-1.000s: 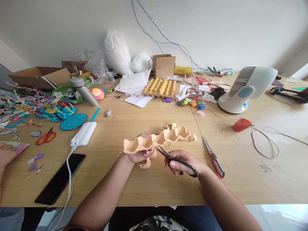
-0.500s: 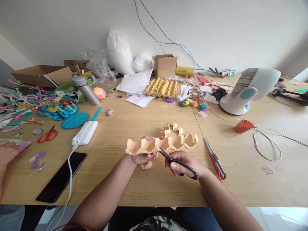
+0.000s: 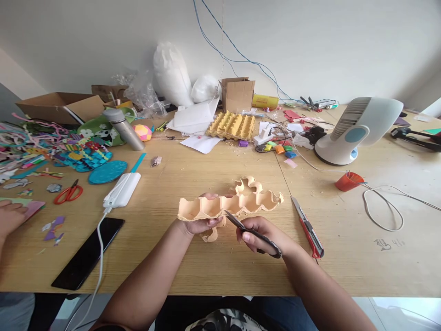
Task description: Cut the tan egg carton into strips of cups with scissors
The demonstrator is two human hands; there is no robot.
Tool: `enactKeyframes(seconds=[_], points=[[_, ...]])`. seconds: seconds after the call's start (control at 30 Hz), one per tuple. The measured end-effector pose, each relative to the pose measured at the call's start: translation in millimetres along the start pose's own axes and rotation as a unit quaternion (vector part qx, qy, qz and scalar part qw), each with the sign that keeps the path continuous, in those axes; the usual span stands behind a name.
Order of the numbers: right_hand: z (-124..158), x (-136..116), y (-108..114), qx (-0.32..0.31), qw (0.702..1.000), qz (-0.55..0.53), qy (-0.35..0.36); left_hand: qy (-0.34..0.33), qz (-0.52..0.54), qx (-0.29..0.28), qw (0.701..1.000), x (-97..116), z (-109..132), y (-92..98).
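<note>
My left hand (image 3: 201, 224) grips the left part of a pale orange egg-carton strip (image 3: 231, 202), holding it just above the wooden table (image 3: 220, 266). My right hand (image 3: 263, 234) is closed round the handles of black scissors (image 3: 253, 228). Their blades point up-left and meet the strip's near edge beside my left fingers. A curled cardboard offcut (image 3: 209, 236) lies under the strip.
A red utility knife (image 3: 308, 226) lies right of my hand. An orange cup (image 3: 347, 180), a white cable (image 3: 381, 207) and a fan (image 3: 356, 128) are further right. A phone (image 3: 87, 258), power bank (image 3: 122, 189), red scissors (image 3: 68, 193) and another person's hand (image 3: 10, 218) are left. A yellow egg tray (image 3: 231, 125) sits behind.
The egg-carton strip has been turned slightly and levelled in my left hand. The scissors stay at its near edge; my hands have barely shifted.
</note>
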State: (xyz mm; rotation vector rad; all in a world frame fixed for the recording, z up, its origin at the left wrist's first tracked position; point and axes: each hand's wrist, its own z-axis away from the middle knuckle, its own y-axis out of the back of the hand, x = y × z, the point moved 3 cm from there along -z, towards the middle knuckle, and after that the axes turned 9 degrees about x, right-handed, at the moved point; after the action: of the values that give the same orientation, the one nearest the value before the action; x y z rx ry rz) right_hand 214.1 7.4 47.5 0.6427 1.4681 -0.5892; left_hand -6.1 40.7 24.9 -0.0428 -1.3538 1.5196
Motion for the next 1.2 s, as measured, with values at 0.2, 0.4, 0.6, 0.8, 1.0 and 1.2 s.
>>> enactKeyframes(seconds=[0.2,0.4,0.6,0.8,1.0,1.2], points=[[-2,0,-3,0.005,1.0,0.011,0.009,-0.011,-0.007,0.01,1.0,1,0,0.4],[-4,2,-7,0.026,0.999,0.017,0.0,0.004,0.008,-0.001,1.0,1,1,0.4],[-5,4,-10,0.07,0.997,0.036,-0.008,0.017,0.015,0.011,1.0,0,-1,2.4],[-7,8,-7,0.041,0.999,0.027,0.016,0.0,0.016,0.034,0.999,3,1,1.1],[-2,-1,2,-0.045,0.997,-0.055,0.034,-0.074,-0.023,0.057,0.995,3,3,-5.3],[-7,2,13,0.072,0.997,-0.036,0.019,-0.184,-0.033,0.072,0.98,7,5,-12.0]])
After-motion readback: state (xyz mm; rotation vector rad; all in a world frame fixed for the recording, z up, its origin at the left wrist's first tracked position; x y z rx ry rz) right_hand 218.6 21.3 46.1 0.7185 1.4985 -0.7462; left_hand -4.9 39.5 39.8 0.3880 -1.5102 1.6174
